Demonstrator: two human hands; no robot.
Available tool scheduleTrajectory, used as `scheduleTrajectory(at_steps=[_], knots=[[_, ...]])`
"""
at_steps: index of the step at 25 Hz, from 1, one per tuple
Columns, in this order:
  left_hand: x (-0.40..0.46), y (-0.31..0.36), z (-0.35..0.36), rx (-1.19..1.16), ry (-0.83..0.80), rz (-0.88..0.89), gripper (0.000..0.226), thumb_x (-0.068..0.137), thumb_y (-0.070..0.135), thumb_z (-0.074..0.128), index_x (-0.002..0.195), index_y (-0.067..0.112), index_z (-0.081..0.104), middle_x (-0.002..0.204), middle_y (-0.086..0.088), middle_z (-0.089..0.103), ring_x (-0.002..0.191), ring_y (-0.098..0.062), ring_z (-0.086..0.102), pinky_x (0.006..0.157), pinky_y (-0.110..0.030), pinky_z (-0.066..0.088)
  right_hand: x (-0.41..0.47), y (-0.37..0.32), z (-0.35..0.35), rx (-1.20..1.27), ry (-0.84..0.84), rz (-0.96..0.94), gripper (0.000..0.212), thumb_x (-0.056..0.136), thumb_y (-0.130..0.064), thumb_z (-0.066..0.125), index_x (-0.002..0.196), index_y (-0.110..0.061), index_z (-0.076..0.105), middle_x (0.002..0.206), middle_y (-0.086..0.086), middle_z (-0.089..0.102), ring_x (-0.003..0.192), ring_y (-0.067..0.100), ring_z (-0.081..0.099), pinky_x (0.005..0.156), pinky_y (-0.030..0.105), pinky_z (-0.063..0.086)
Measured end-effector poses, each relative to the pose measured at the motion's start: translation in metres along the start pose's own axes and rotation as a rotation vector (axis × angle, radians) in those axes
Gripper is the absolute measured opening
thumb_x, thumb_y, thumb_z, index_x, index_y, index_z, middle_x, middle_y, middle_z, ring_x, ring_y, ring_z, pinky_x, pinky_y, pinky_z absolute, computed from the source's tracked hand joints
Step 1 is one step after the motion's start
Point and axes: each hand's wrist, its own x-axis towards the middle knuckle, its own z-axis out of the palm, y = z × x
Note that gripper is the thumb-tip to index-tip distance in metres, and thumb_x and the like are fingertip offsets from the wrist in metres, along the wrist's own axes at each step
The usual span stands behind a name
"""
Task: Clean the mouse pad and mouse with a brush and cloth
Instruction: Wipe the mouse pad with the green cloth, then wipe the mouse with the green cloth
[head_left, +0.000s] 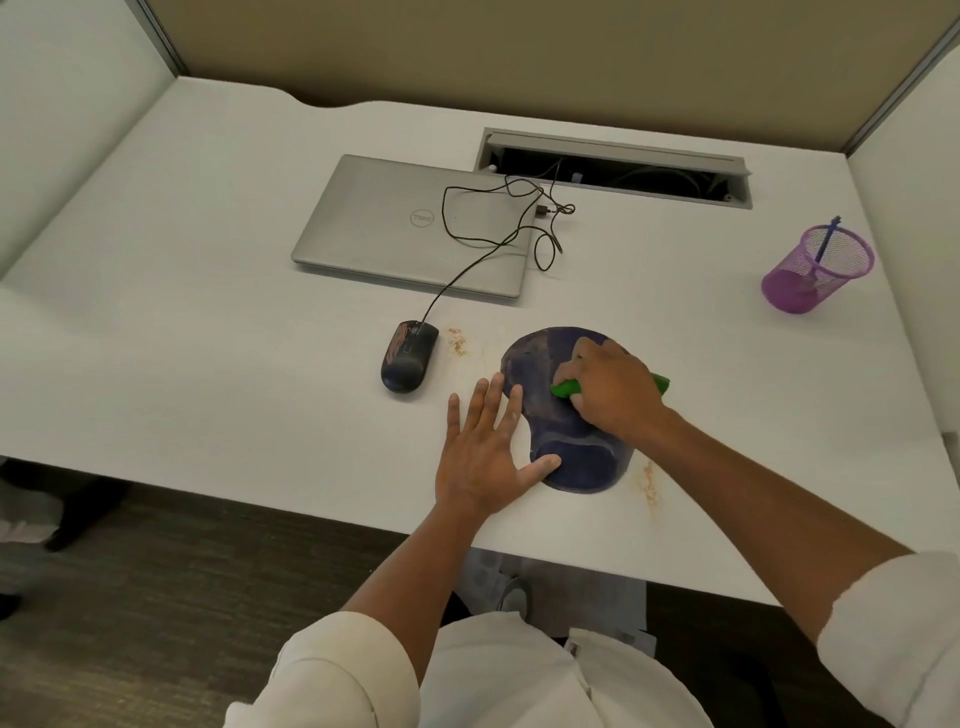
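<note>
**Brushing the mouse pad: notes on technique**

The right hand (605, 387) is gripping a green plastic-handled brush (566, 388), fingers curled round it, working on the dark blue rounded mouse pad with a raised wrist rest (571, 447), which is lying near the front edge of the white counter (208, 364). The left hand (480, 452) is lying flat with fingers spread, thumb touching the pad's wrist-rest end, steadying it. The black wired mouse with reddish smears (408, 356) is sitting apart, left of the pad, uncleaned. Brown crumbs (458, 343) are lying between mouse and pad, more by the pad's right edge.

Judgement: short strokes toward one counter edge would be gathering debris; keeping the left hand pressing should be stopping the pad from sliding.
</note>
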Motion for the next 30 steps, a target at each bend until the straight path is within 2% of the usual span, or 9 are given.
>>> scheduleTrajectory(at_steps=[1, 3, 5, 8, 13, 16, 19, 24, 30], knots=[[0.0, 0.0, 0.0, 0.003, -0.001, 0.001, 0.101, 0.087, 0.091, 0.016, 0.164, 0.027, 0.002, 0.172, 0.0, -0.01, 0.156, -0.018, -0.018, 0.125, -0.051, -0.012, -0.003, 0.004, -0.005, 0.037, -0.068, -0.031, 0.025, 0.088, -0.025, 0.062, 0.108, -0.038, 0.068, 0.113, -0.004, 0.052, 0.104, 0.024, 0.05, 0.074, 0.038, 0.045], [0.0, 0.0, -0.001, 0.007, -0.005, 0.001, 0.101, 0.087, 0.091, 0.014, 0.164, 0.027, 0.002, 0.172, -0.001, -0.01, 0.157, -0.019, -0.018, 0.125, -0.051, -0.013, -0.013, 0.006, -0.008, 0.076, -0.057, -0.026, 0.025, 0.087, -0.028, 0.063, 0.107, -0.04, 0.068, 0.113, -0.005, 0.051, 0.103, 0.022, 0.05, 0.07, 0.034, 0.042], [0.0, 0.0, -0.002, 0.021, -0.017, -0.001, 0.102, 0.086, 0.092, 0.013, 0.164, 0.028, 0.0, 0.172, -0.001, -0.012, 0.156, -0.019, -0.019, 0.124, -0.051, -0.015, -0.028, -0.004, -0.002, 0.022, 0.007, -0.011, 0.024, 0.09, -0.028, 0.059, 0.11, -0.038, 0.067, 0.116, -0.004, 0.052, 0.101, 0.022, 0.049, 0.072, 0.035, 0.046], [0.0, 0.0, -0.004, 0.03, -0.03, 0.005, 0.103, 0.084, 0.093, 0.01, 0.164, 0.028, -0.001, 0.171, -0.001, -0.014, 0.156, -0.02, -0.02, 0.124, -0.05, -0.017, -0.044, -0.016, 0.006, 0.004, -0.076, -0.134, 0.021, 0.092, -0.031, 0.056, 0.108, -0.039, 0.068, 0.114, -0.007, 0.052, 0.1, 0.018, 0.049, 0.074, 0.034, 0.048], [-0.001, -0.003, -0.012, -0.013, -0.06, 0.037, 0.104, 0.085, 0.091, 0.014, 0.164, 0.027, -0.002, 0.171, -0.003, -0.013, 0.156, -0.021, -0.02, 0.123, -0.048, -0.02, -0.047, -0.014, -0.002, 0.192, -0.076, -0.033, 0.026, 0.087, -0.035, 0.065, 0.111, -0.044, 0.066, 0.114, -0.012, 0.053, 0.105, 0.014, 0.051, 0.077, 0.031, 0.045], [-0.007, -0.018, -0.02, -0.038, -0.017, 0.104, 0.098, 0.09, 0.085, 0.02, 0.164, 0.025, -0.004, 0.171, -0.003, -0.013, 0.156, -0.019, -0.021, 0.127, -0.047, -0.01, -0.042, -0.027, -0.002, 0.344, -0.026, 0.01, 0.031, 0.084, -0.035, 0.069, 0.114, -0.042, 0.066, 0.115, -0.01, 0.056, 0.105, 0.013, 0.054, 0.088, 0.034, 0.048], [-0.018, -0.044, -0.032, -0.043, 0.071, 0.123, 0.093, 0.096, 0.077, 0.025, 0.164, 0.022, -0.005, 0.171, -0.003, -0.014, 0.156, -0.018, -0.018, 0.128, -0.045, -0.002, -0.027, -0.043, -0.004, 0.439, -0.007, 0.045, 0.038, 0.083, -0.03, 0.069, 0.119, -0.04, 0.064, 0.119, -0.005, 0.056, 0.103, 0.014, 0.053, 0.085, 0.026, 0.042], [-0.026, -0.094, -0.051, -0.112, 0.187, -0.073, 0.097, 0.097, 0.072, 0.034, 0.163, 0.016, -0.01, 0.171, -0.004, -0.015, 0.158, -0.022, -0.014, 0.127, -0.045, -0.003, 0.009, -0.075, -0.018, 0.552, 0.022, 0.062, 0.047, 0.08, -0.021, 0.068, 0.126, -0.031, 0.061, 0.121, 0.001, 0.054, 0.108, 0.019, 0.053, 0.084, 0.026, 0.042], [-0.005, -0.126, -0.053, -0.217, 0.096, -0.299, 0.11, 0.09, 0.08, 0.038, 0.162, 0.013, -0.012, 0.171, -0.006, -0.015, 0.156, -0.019, -0.02, 0.128, -0.044, -0.007, 0.061, -0.117, -0.041, 0.542, 0.134, 0.142, 0.059, 0.078, -0.026, 0.076, 0.132, -0.026, 0.054, 0.121, 0.005, 0.055, 0.106, 0.022, 0.053, 0.086, 0.034, 0.048]])
